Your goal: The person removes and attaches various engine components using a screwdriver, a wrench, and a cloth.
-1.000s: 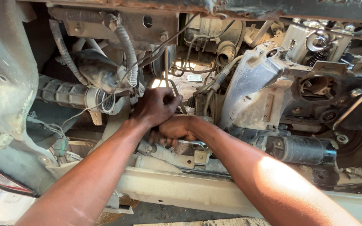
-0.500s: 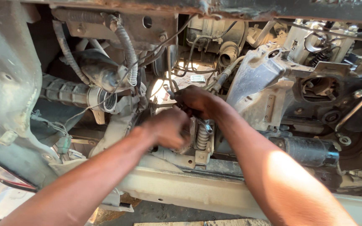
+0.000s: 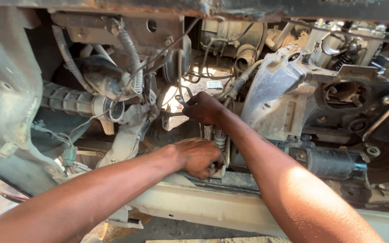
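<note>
The grey engine housing point(image 3: 275, 94) fills the bay's right side, above the pale crossmember point(image 3: 212, 204). The left hand point(image 3: 199, 156) is closed on a small metal bracket point(image 3: 221, 155) just over that crossmember; steadying it squarely seems wise. The right hand point(image 3: 203, 108), grip clenched around a thin rod point(image 3: 171, 113), works above it.

head camera, close, facing engine bay point(image 3: 271, 90)
</note>
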